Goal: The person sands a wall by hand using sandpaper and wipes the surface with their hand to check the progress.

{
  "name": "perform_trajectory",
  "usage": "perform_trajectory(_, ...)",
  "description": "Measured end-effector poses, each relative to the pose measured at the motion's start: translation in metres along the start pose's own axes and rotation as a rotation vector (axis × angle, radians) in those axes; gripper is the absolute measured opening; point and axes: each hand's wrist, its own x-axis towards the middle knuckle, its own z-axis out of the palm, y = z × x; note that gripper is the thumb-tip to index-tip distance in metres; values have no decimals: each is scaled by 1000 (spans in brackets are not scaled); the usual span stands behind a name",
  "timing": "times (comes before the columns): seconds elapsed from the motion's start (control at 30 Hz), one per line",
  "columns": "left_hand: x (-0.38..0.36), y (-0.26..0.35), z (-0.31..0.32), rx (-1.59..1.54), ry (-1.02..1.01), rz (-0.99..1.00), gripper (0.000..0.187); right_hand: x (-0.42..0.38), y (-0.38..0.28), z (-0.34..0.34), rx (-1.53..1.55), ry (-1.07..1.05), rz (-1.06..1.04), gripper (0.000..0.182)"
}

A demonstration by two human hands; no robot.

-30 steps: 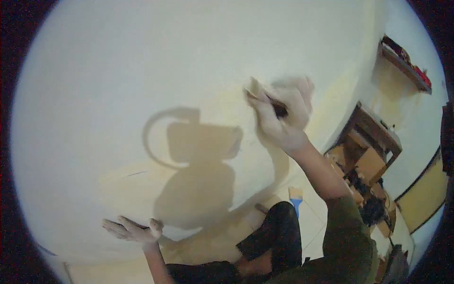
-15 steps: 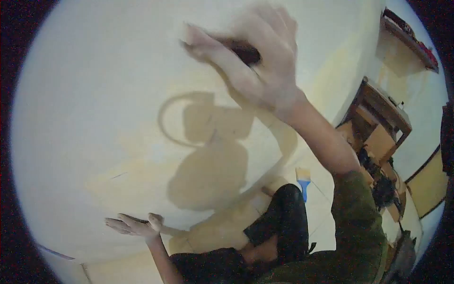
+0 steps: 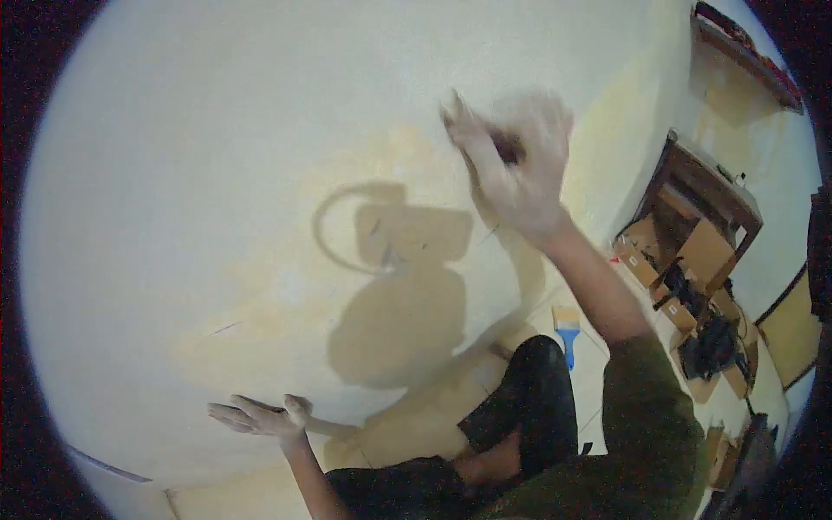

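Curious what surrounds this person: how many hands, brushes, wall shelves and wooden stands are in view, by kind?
Hands: 2 (left hand, right hand)
Brushes: 1 (blue-handled brush)
Wall shelves: 1 (shelf)
Wooden stands: 1 (stand)
Total: 5

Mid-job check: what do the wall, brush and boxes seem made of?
Wall: probably painted plaster, fairly matte, judging by its patchy yellow and whitish areas. Brush: handle likely plastic, from its even blue; pale bristles, natural or synthetic unclear. Boxes: dull brown cardboard, by the flat, thin panels.
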Motion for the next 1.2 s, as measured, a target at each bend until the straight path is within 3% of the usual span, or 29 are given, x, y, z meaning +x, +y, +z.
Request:
perform_trajectory(0.3,-9,-8,1,3,-16,39,94,-140,0,-36,21,-199,400,16)
perform_trajectory(0.4,-6,2,-16,-22,-81,-31,97,-182,-43,-52,405,-308,626,10)
perform_trajectory(0.53,37,19,-35,-58,-78,-71,97,-295,-109,-78,814,-982,1064,30)
perform_trajectory(0.6,98,12,-40,-23,-25,-33,98,-316,-154,-89,991,-914,1381,15)
perform_trajectory(0.67,170,17,-52,3,30,20,98,-367,-200,-98,1070,-601,1633,16)
perform_trajectory(0.7,200,20,-47,8,48,44,98,-407,-215,-91,1045,-495,1641,23)
perform_trajectory(0.8,282,75,-46,5,87,57,99,-452,-237,-99,1064,-671,1932,20)
perform_trajectory(0.87,307,124,-35,45,70,107,99,-467,-247,-106,1052,-610,1892,21)
perform_trajectory(0.9,308,132,-78,83,109,116,99,-465,-264,-120,1070,-580,1817,22)
perform_trajectory(0.93,300,120,-95,110,120,134,100,-455,-294,-115,1131,-607,1822,22)
perform_trajectory(1.0,255,188,-80,23,60,198,108,-456,-284,-119,1245,-667,1878,22)
perform_trajectory(1.03,216,222,-69,-79,-52,263,113,-455,-282,-123,1231,-674,1839,23)
perform_trajectory(1.07,164,263,-65,-145,-281,314,106,-453,-279,-127,1211,-682,1801,24)
perform_trajectory(1.1,113,285,-58,-66,-435,668,92,-454,-275,-131,1189,-691,1761,24)
perform_trajectory(1.13,79,303,-46,-466,-1021,814,84,-470,-280,-130,1122,-658,1677,25)
perform_trajectory(1.2,51,314,-57,-942,-1476,944,75,-510,-304,-124,999,-589,1548,25)
